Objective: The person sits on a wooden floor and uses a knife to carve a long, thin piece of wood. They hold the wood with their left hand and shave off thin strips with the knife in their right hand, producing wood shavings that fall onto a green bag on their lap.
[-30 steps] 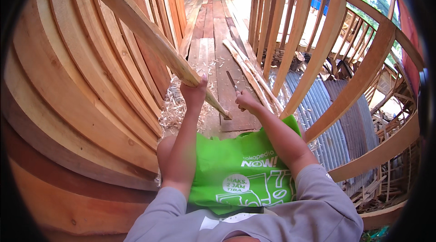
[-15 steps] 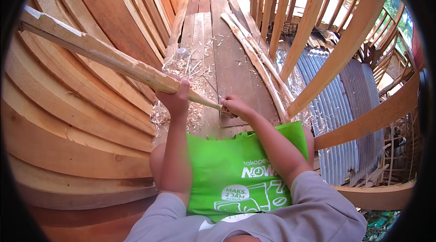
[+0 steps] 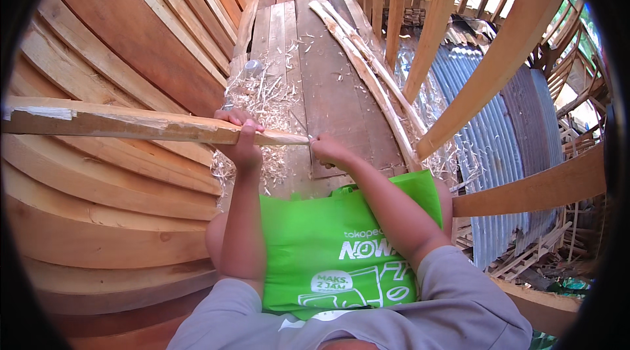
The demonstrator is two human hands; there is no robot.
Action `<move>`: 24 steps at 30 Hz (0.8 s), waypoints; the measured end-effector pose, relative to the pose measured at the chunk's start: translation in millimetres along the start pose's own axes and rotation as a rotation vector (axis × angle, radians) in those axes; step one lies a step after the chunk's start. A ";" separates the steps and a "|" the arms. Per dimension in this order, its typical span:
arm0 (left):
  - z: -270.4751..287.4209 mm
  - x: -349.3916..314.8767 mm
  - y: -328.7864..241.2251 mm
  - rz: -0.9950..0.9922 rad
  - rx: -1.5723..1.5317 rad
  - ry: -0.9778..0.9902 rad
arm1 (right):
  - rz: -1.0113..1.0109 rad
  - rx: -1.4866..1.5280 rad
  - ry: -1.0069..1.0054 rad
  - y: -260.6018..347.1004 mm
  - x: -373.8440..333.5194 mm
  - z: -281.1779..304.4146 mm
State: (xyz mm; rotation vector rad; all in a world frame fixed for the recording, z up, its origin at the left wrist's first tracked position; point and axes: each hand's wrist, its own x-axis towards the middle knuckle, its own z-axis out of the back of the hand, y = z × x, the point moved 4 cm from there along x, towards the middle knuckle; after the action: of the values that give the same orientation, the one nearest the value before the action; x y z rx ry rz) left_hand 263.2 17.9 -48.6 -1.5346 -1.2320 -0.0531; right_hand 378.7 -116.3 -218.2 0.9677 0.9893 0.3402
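Note:
My left hand (image 3: 241, 141) is wrapped round a long wooden pole (image 3: 125, 120), held level across to the left. The pole's bark is partly gone, and its right end (image 3: 289, 138) is shaved down to a pale, narrow point. By that tip my right hand (image 3: 330, 152) is closed in a fist on what looks like a knife (image 3: 301, 125); its thin blade slants up beside the tapered end, while the handle is hidden in my fingers. A green bag (image 3: 328, 238) lies over my lap beneath both forearms.
Curly wood shavings (image 3: 262, 97) and a clear cup (image 3: 252, 67) lie on the plank floor (image 3: 328, 81). Two peeled sticks (image 3: 367, 64) rest along the right side, by wooden railing slats (image 3: 430, 28). Stacked boards (image 3: 98, 212) line the left. Corrugated metal sheets (image 3: 482, 133) lie beyond the slats.
The pole's far left end has swung down, from a steep slant to nearly level. Both hands have shifted slightly left, still gripping; the view has tilted a little.

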 end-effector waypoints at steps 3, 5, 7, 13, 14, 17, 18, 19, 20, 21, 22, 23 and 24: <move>3.7 0.0 -2.1 0.011 0.001 -0.003 | -0.002 0.038 -0.022 -0.2 3.6 -10.7; 1.8 -1.7 -0.9 0.020 0.011 -0.011 | 0.006 0.082 -0.029 -2.2 2.6 -8.5; 3.9 -2.3 -2.8 0.029 0.043 -0.027 | 0.006 0.077 -0.039 1.1 -2.8 -12.6; 0.3 -3.2 2.6 0.036 0.095 -0.111 | 0.065 0.159 -0.085 -13.0 -19.8 -12.6; -2.3 -3.8 0.7 0.031 0.119 -0.138 | 0.058 0.170 -0.080 -12.7 -25.2 -9.1; -8.7 -4.1 -5.9 0.025 0.210 -0.201 | 0.110 -0.039 -0.052 -5.6 -34.4 -3.4; -10.6 -5.6 -7.1 0.027 0.206 -0.244 | 0.145 0.025 -0.063 -4.5 -36.9 -5.7; -13.2 -7.7 -7.3 0.028 0.204 -0.288 | 0.180 0.089 -0.072 -3.9 -39.6 -11.6; -17.6 -7.0 -6.2 0.028 0.189 -0.330 | 0.219 0.147 -0.092 -3.9 -42.6 -10.2; -22.3 -4.7 -3.2 0.055 0.221 -0.272 | 0.227 0.131 -0.104 -12.5 -37.8 -6.3; -27.1 -6.9 -0.6 0.037 0.171 -0.260 | 0.235 0.114 -0.116 -23.5 -34.8 -3.4; -37.3 -7.4 -3.5 0.015 0.125 -0.237 | 0.250 0.105 -0.131 -26.7 -29.4 3.9; -27.8 -10.6 -10.7 -0.008 0.114 -0.224 | 0.220 0.087 -0.088 -20.8 -32.5 -3.8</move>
State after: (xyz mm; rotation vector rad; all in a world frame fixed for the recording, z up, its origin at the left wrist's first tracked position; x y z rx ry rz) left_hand 266.1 -11.3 -36.9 -1.4654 -1.3925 0.1852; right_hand 354.5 -146.6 -218.1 1.1647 0.8245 0.4364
